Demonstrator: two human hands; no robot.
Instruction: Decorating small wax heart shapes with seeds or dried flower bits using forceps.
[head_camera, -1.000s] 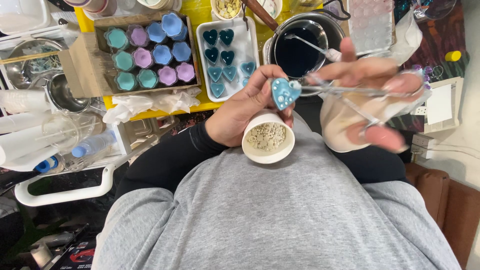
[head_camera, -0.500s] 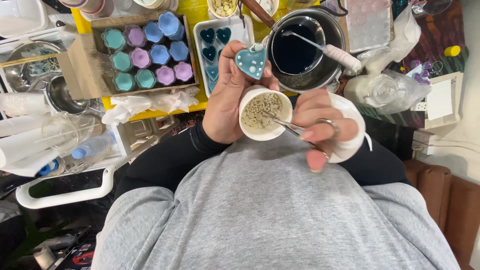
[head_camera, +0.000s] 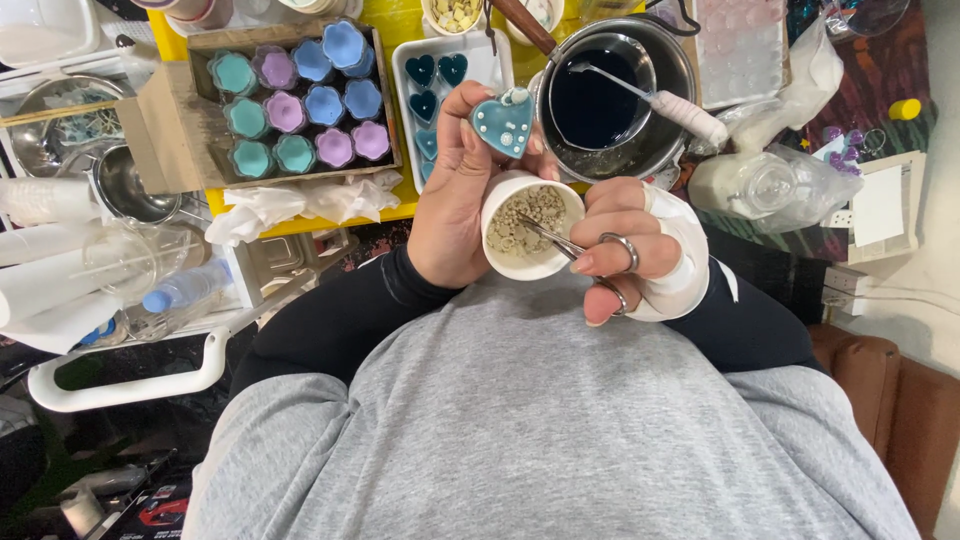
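Observation:
My left hand (head_camera: 452, 200) grips a small white cup (head_camera: 530, 228) filled with pale grit, and its fingertips pinch a teal heart-shaped piece (head_camera: 504, 122) above the cup. My right hand (head_camera: 640, 250), wrapped in a white bandage, holds metal tweezers (head_camera: 556, 240) by their ring handles. The tweezer tips dip into the cup's grit. Both hands hover close to my chest over a grey shirt.
A metal pot of dark blue liquid (head_camera: 600, 100) with a white-handled stirrer stands behind the hands. A white tray of dark heart moulds (head_camera: 440, 75) and a cardboard box of flower-shaped pastel pieces (head_camera: 300, 100) sit on the yellow table. Plastic cups and bottles lie left.
The right hand came in from the right side and brought the tweezers down into the cup. The left hand with cup and heart piece stayed nearly in place.

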